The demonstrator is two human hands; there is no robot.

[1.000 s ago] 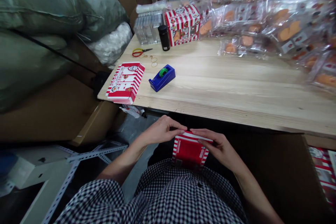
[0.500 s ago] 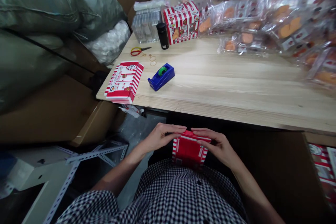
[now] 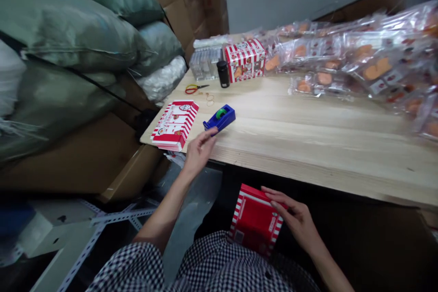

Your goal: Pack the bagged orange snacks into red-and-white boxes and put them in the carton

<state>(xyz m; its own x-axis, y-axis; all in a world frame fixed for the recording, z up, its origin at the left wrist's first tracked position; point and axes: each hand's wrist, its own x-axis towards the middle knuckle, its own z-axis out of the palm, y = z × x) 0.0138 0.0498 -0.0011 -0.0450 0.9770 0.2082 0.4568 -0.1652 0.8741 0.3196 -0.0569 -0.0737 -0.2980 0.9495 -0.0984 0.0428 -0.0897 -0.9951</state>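
My right hand (image 3: 296, 216) grips a red carton (image 3: 255, 219) with white-striped edges by its upper right edge, thumb on the near face and fingers over the top. The carton rests against my lap, below the table edge. Out over the table's front edge, my left hand (image 3: 199, 153) is open, fingers stretched out and thumb a little apart. Its fingertips are at the near end of a blue tape dispenser (image 3: 227, 118) with a green roll; whether they touch it, I cannot tell. Left of that hand lies a stack of flat red-and-white printed cartons (image 3: 176, 123).
Scissors (image 3: 195, 88), rubber bands, a black bottle (image 3: 223, 74), clear plastic cases (image 3: 205, 65) and a striped box (image 3: 245, 60) stand farther back. Clear bags of orange pieces (image 3: 372, 70) cover the table's right and rear. Large green sacks (image 3: 78, 27) are piled at the left.
My left hand has let go of the carton and moved up and left to the tape dispenser. The right hand keeps the carton, now slightly tilted. The view has shifted upward.
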